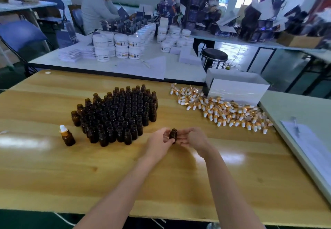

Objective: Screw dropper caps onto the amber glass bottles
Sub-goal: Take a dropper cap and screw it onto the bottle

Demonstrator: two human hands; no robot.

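— Hands meet at mid-table: left hand [159,142] and right hand [194,139] both pinch one uncapped amber bottle [173,135].
— And the dropper caps [223,110]?
— Heaped far right on the wooden table [179,184]; open bottles [116,114] cluster left, one capped bottle [67,136] beside them.

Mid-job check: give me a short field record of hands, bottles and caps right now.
left hand: pinches the held bottle
right hand: fingers at its other side, grip unclear
held bottle: uncapped, between both hands
uncapped bottles: dense upright cluster behind the hands
capped bottle: one, upright, left of that cluster
dropper caps: loose pile, right, beside the white box
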